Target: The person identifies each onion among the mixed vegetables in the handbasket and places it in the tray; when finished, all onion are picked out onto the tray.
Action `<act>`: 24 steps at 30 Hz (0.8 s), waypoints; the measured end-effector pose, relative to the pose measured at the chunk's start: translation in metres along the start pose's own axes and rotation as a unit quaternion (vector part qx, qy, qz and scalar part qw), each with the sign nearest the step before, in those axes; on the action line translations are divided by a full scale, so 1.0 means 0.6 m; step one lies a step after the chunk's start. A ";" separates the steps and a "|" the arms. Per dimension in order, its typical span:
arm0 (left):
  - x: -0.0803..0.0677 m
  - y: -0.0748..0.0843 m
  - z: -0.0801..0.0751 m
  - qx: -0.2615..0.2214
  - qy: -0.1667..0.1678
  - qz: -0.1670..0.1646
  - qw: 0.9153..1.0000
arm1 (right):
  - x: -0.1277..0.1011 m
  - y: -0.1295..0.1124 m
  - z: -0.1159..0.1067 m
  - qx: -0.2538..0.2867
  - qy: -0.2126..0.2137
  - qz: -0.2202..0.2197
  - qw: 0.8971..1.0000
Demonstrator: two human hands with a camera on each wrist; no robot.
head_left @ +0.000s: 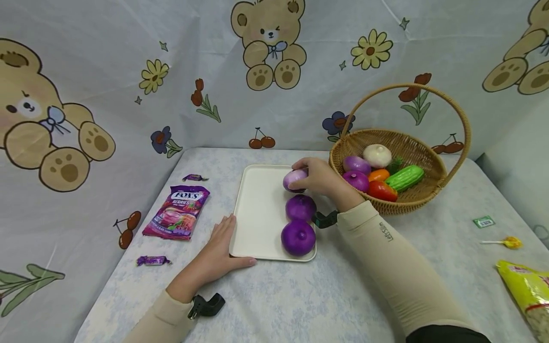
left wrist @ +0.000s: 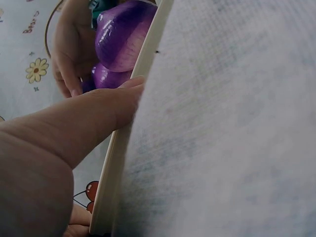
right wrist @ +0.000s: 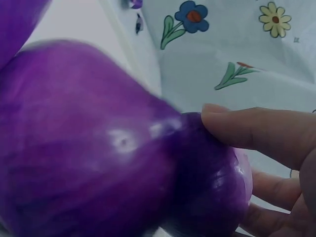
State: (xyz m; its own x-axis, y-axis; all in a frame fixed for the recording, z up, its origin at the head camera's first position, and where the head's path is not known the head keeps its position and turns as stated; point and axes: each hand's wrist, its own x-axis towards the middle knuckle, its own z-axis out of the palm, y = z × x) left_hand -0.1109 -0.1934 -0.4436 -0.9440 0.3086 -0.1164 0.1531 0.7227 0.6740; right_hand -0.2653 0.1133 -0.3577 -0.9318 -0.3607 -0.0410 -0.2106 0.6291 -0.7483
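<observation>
the right hand point(head_left: 319, 178) curls its fingers round a pale purple onion point(head_left: 294, 180), holding it at the far end of the white tray point(head_left: 257, 214). just behind it on the tray two darker purple onions point(head_left: 299, 223) sit in a row, touching. the left hand point(head_left: 223, 245) lies flat with fingers relaxed, pressed against the tray's near left edge. a wicker basket point(head_left: 409, 200) of vegetables stands just right of the tray. a candy bag point(head_left: 177, 212) lies to the left.
</observation>
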 end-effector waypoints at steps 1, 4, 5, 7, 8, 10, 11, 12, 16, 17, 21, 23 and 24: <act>0.000 -0.001 0.000 -0.001 0.000 0.000 1.000 | 0.002 0.004 0.003 0.000 0.000 0.006 1.000; 0.000 -0.003 0.001 0.001 0.002 0.003 1.000 | 0.006 0.016 0.011 -0.003 -0.002 0.018 1.000; 0.000 -0.003 0.001 0.001 0.003 0.004 1.000 | 0.006 0.020 0.013 -0.005 -0.002 0.018 1.000; 0.001 -0.004 0.002 0.000 0.003 0.005 1.000 | 0.008 0.026 0.015 -0.006 -0.004 0.015 1.000; 0.001 -0.004 0.002 0.000 0.002 0.004 1.000 | 0.008 0.029 0.016 -0.008 -0.005 0.014 1.000; 0.001 -0.004 0.002 0.000 0.002 0.003 1.000 | 0.009 0.033 0.018 -0.011 -0.004 0.008 1.000; 0.000 -0.004 0.002 0.000 0.002 0.003 1.000 | 0.009 0.035 0.018 -0.012 -0.004 0.006 1.000; 0.000 -0.003 0.002 0.001 0.001 0.003 1.000 | 0.009 0.036 0.019 -0.014 -0.003 0.004 1.000; 0.000 -0.002 0.001 0.000 0.002 0.003 1.000 | 0.008 0.035 0.020 -0.021 0.002 0.004 1.000; 0.000 -0.001 0.001 0.001 0.001 0.003 1.000 | 0.007 0.034 0.019 -0.022 0.003 0.004 1.000; 0.001 0.000 0.001 0.001 0.000 0.000 1.000 | 0.004 0.029 0.019 -0.021 0.008 0.007 1.000; 0.001 0.001 0.001 0.001 0.000 0.000 1.000 | 0.002 0.027 0.019 -0.020 0.009 0.006 1.000; 0.001 0.001 0.001 0.000 0.001 0.000 1.000 | 0.002 0.026 0.019 -0.019 0.010 0.008 1.000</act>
State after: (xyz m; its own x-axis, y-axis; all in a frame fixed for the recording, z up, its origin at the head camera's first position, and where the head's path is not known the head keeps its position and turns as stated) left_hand -0.1111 -0.1922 -0.4438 -0.9443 0.3080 -0.1155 0.1534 0.7229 0.6737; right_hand -0.2662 0.1151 -0.3771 -0.9406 -0.3370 -0.0400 -0.2062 0.6612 -0.7213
